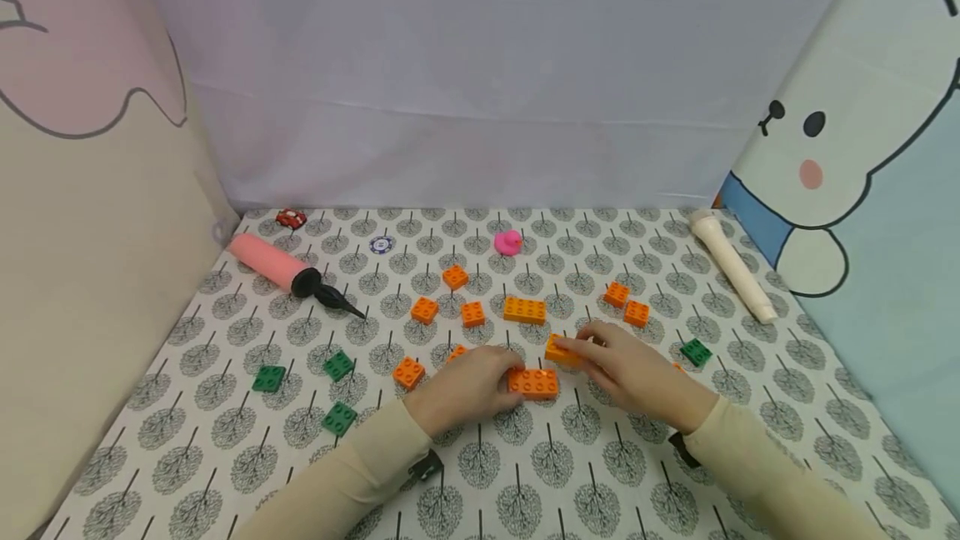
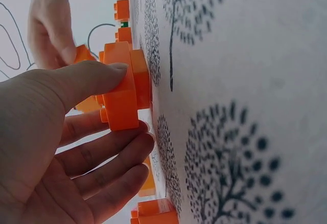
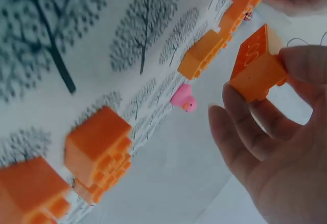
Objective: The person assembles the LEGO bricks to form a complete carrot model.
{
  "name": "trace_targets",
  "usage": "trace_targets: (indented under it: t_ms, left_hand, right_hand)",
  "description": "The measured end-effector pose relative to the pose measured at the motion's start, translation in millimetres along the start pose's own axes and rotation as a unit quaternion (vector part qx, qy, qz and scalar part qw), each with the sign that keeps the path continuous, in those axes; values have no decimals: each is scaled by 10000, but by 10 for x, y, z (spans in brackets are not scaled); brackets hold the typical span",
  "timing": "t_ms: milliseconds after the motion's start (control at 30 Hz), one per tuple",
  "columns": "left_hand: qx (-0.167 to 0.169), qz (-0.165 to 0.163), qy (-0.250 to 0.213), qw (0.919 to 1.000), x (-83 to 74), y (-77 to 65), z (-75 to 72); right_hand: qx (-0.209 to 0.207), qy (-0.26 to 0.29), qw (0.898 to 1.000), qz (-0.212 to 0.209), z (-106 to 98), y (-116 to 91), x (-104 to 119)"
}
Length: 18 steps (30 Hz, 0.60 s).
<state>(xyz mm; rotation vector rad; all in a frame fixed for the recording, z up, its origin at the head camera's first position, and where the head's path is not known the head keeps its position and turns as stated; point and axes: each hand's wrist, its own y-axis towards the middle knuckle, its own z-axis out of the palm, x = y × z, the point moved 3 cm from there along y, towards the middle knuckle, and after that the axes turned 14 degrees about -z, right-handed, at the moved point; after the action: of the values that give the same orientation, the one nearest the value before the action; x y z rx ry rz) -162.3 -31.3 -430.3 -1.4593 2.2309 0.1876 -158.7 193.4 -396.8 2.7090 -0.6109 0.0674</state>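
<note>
While the left hand [image 1: 467,386] grips a long orange studded brick [image 1: 536,384] low over the tree-print cloth [image 1: 555,473], apparently leaving studs clear, the right hand [image 1: 630,365] pinches a yellow-orange brick [image 1: 559,352] nearby, raised, hollow underside unobstructed, presumably by fingering its sides.

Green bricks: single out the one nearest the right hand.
It is the green brick to the right of the right hand; the other three green bricks all lie to the left of the left hand.
</note>
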Motion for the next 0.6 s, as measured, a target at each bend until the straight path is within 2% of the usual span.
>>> trace_targets:
  t_ms: [133,333,600]
  left_hand:
    - [12,55,31,10000,2,5,14]
    - [40,63,-44,10000,9,6,27]
    - [22,66,-71,10000,4,3,-3]
  right_hand:
    - [-166,82,9992,-356,95,-63,79]
    - [-75,211,9990,-378,125,-95,132]
    - [90,48,9985,-533,147,-97,160]
